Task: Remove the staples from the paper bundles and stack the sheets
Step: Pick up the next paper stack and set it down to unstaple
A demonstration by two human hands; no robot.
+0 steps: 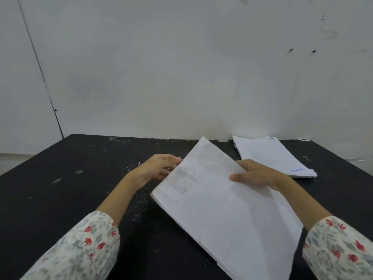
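Note:
A white paper bundle [218, 217] lies at an angle on the black table [60, 195], its top sheet lifted at the far end. My right hand [254, 173] grips that sheet's right edge, thumb on top. At the bundle's left edge my left hand [159, 168] sits with its fingers curled against the paper; blur hides whether they pinch it. A flat stack of white sheets [272, 156] lies at the back right near the wall. No staple or staple remover is visible.
Small white scraps and specks are scattered over the table around my left hand and along the back edge. A pale wall rises directly behind the table. The table's left edge runs diagonally at the left.

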